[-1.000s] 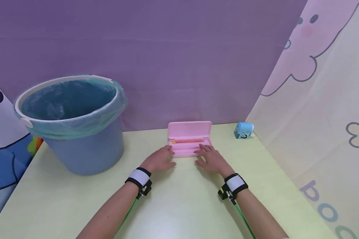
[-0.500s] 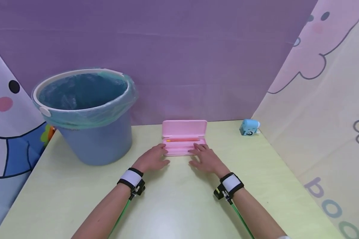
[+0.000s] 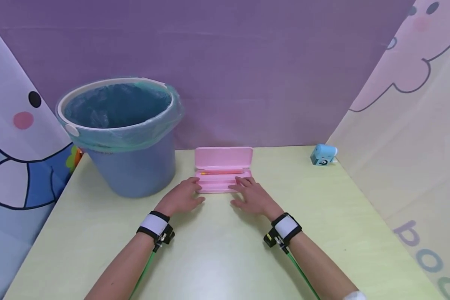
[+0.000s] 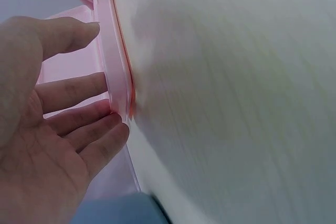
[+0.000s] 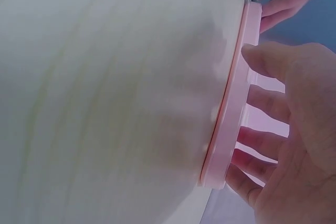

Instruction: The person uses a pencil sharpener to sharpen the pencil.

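An open pink pencil case (image 3: 223, 158) lies near the back edge of the table, its lid raised against the purple backdrop. An orange-red pencil (image 3: 223, 172) lies along the rear of its tray. My left hand (image 3: 181, 197) touches the case's left side with extended fingers. On the right, my right hand (image 3: 256, 197) has its fingers spread over the case's front right part. In both wrist views the fingertips meet the case's front wall (image 4: 112, 51), with the thumbs apart from the other fingers. Neither hand curls round the case.
A blue bin (image 3: 131, 171) with a teal plastic liner stands close to the left of the case. A small blue pencil sharpener (image 3: 323, 155) with a crank sits at the table's back right corner. Printed cloths hang at both sides.
The pencil case has slid left across the table with both hands at it, closer to the bin and farther from the sharpener. The head view has also shifted.
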Action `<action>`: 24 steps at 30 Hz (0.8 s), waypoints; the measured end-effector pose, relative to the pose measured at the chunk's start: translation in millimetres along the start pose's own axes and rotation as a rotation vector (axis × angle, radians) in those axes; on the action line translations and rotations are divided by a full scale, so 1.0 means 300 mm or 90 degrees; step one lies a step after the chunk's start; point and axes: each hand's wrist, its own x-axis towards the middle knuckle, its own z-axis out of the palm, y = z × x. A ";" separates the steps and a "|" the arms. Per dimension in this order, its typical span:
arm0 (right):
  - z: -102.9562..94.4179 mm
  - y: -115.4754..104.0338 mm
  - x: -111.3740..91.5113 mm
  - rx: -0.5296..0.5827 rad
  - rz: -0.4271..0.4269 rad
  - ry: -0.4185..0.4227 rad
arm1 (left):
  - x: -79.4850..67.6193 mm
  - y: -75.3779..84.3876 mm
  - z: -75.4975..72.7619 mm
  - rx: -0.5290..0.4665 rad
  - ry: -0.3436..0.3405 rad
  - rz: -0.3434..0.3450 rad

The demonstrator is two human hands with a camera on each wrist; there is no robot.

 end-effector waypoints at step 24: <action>-0.002 -0.049 -0.001 0.123 -0.078 0.025 | 0.082 0.079 -0.049 0.065 0.111 -0.009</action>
